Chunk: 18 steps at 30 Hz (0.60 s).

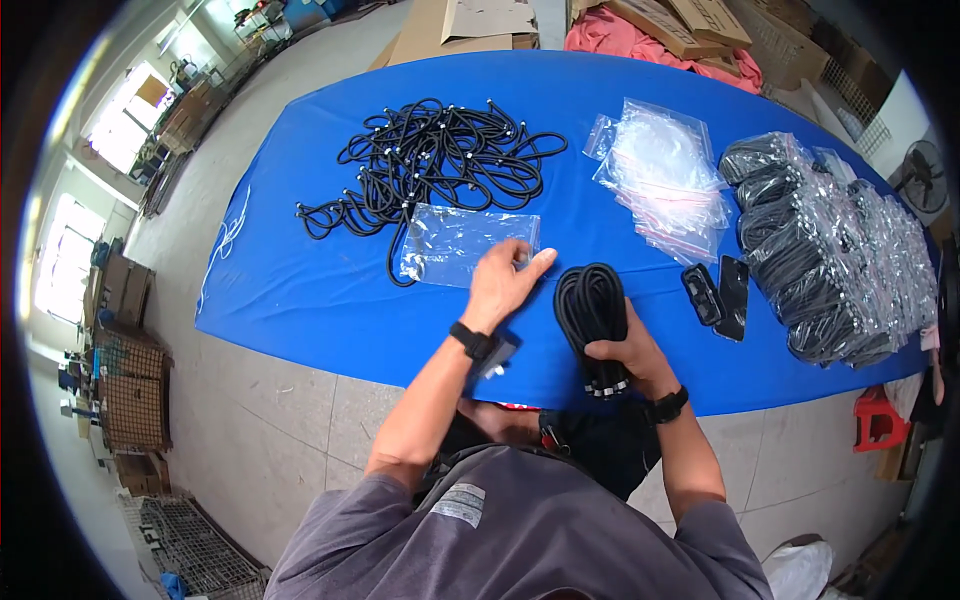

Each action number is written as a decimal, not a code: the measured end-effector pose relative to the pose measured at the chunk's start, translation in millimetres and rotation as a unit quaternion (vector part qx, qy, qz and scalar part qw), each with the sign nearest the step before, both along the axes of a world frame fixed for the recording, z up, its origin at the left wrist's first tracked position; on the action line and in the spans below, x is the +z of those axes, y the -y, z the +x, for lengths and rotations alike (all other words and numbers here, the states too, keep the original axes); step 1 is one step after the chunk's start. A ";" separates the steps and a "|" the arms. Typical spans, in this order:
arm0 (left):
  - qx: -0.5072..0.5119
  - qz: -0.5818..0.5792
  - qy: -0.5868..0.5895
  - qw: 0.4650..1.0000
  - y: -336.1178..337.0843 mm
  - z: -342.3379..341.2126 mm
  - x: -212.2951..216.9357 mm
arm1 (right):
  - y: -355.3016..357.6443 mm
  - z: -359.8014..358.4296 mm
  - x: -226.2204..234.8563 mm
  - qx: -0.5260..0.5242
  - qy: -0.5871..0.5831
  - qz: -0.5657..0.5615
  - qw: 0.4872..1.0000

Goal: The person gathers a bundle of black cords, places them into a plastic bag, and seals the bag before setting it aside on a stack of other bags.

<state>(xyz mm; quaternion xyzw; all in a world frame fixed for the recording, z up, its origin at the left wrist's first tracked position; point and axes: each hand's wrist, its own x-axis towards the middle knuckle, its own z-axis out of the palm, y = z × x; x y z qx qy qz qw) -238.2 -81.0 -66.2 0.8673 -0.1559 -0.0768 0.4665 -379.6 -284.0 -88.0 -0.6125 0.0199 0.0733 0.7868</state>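
My right hand (636,350) is closed around a coiled bundle of black elastic cords (590,305), held upright near the table's front edge. Silvery metal ends show at the bundle's bottom. My left hand (502,285) reaches over the lower right edge of a clear plastic bag (455,240) lying flat. Its thumb stands apart from the bent fingers, whose tips touch the bag. Beyond the bag lies a loose, tangled heap of black cords (430,150) with metal ends; one cord runs down beside the bag's left edge.
A blue cloth (300,290) covers the table. Farther right lie a stack of clear bags (665,160), a black glasses-like object (702,295), a dark phone (733,295) and several rows of bagged cords (830,250). White string (228,235) trails at left. A red stool (880,420) stands right.
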 end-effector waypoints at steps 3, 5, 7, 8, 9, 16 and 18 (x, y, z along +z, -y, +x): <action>0.028 0.204 0.111 0.972 -3.0 15.4 -8.6 | 4.8 -4.4 11.9 -0.014 -0.050 0.063 0.997; 0.046 0.281 0.154 0.946 -4.2 24.1 -22.4 | 3.9 -7.6 12.2 -0.008 -0.037 0.055 0.998; 0.032 0.279 0.140 0.949 -5.4 29.4 -29.7 | 3.6 -12.8 10.7 -0.013 -0.013 0.041 0.999; 0.019 0.278 0.125 0.952 -7.9 31.3 -33.5 | 4.0 -13.3 10.6 -0.013 -0.013 0.042 0.999; 0.007 0.277 0.110 0.954 -11.2 32.6 -37.5 | 4.3 -13.8 10.8 -0.009 -0.015 0.042 0.999; -0.035 0.169 0.041 0.984 -24.9 6.7 -24.6 | 12.8 -15.3 9.1 -0.006 -0.005 0.035 0.999; -0.044 0.148 0.018 0.988 -28.4 -3.2 -29.1 | 11.7 -12.5 11.7 0.004 -0.037 0.034 0.999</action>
